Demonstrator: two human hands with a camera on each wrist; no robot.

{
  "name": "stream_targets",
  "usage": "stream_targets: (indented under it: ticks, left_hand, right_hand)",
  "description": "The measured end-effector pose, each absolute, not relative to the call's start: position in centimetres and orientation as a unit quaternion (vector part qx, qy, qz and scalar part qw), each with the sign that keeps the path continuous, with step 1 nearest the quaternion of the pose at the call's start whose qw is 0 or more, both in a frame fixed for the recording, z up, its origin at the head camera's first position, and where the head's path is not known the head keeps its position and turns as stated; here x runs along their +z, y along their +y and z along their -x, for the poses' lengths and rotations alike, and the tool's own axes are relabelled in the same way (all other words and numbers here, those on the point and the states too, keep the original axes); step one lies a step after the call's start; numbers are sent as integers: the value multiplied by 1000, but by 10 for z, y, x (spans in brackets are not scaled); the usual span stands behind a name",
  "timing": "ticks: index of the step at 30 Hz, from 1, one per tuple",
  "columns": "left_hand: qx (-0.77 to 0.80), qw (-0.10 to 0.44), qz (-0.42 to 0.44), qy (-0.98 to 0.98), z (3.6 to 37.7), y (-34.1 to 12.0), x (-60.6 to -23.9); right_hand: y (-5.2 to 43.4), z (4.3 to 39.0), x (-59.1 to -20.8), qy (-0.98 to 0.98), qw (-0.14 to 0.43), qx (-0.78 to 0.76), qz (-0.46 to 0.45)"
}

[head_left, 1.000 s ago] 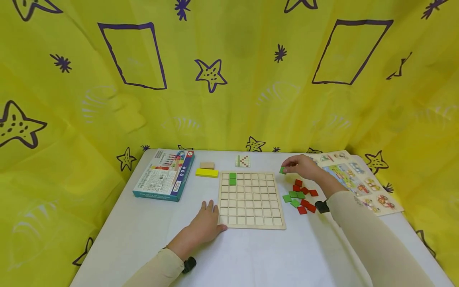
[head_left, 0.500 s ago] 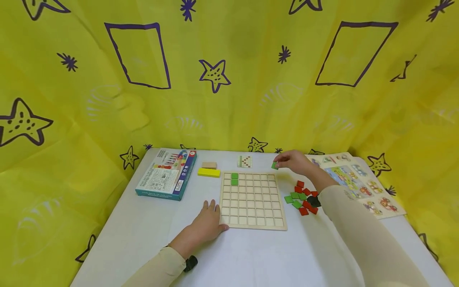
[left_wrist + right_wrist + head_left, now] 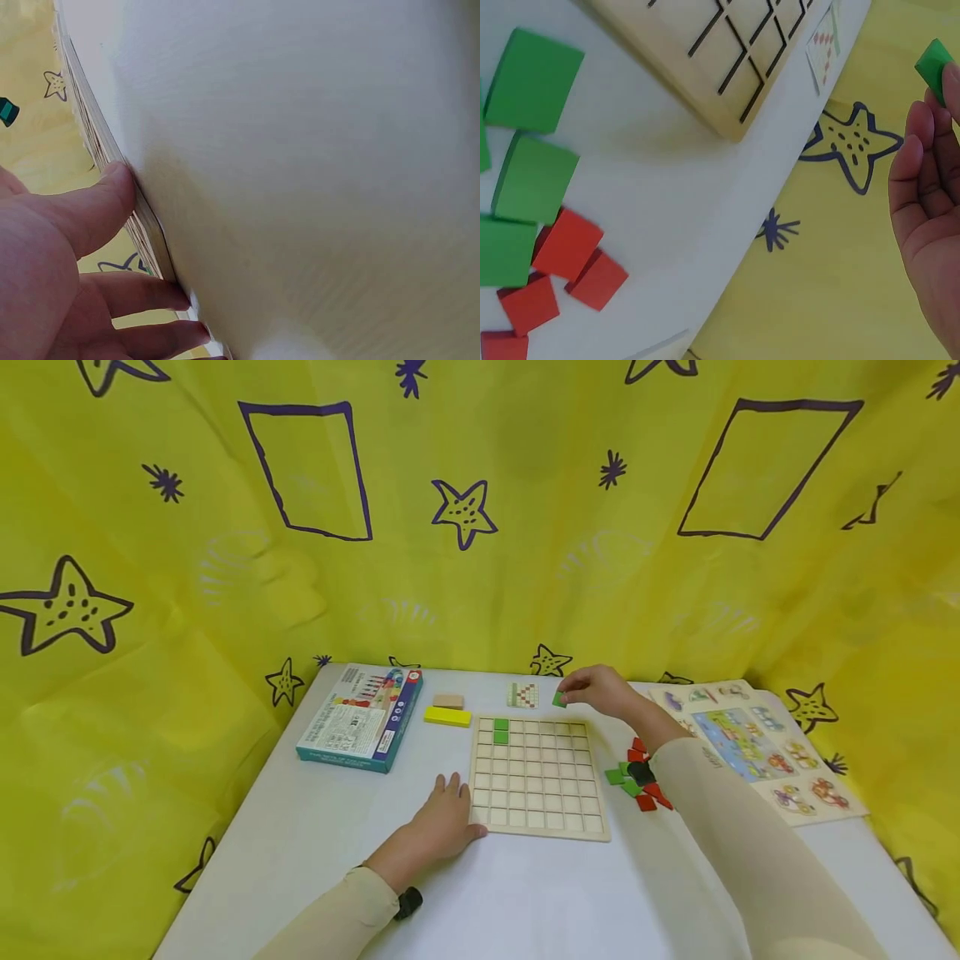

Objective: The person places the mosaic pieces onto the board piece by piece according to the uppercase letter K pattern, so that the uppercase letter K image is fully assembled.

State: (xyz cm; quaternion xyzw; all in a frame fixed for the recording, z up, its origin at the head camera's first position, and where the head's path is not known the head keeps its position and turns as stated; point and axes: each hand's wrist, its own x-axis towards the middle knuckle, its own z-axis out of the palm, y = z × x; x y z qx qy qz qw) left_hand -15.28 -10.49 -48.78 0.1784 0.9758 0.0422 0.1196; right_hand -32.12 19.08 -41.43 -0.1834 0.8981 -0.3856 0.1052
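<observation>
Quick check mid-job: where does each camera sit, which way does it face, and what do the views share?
Head: above, looking forward and down at the grid board; both hands and sleeves show.
Left wrist: low on the table, facing the board edge; left hand rests against it.
Right wrist: behind the right hand, which pinches a green tile; loose tiles below.
Shared: board and green tile appear in head and right wrist views.

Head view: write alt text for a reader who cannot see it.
A person's right hand pinches a green tile above the far edge of a wooden grid board on a white table, while the left hand rests flat at the board's near left corner. Two green tiles already sit in the board.
</observation>
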Motion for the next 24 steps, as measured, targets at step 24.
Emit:
stream_targets:
  ticks: [24]
  left_hand:
    - [39, 127, -164, 977, 152, -103, -485]
  right_hand:
    - [136, 322, -439, 881, 139, -392, 228]
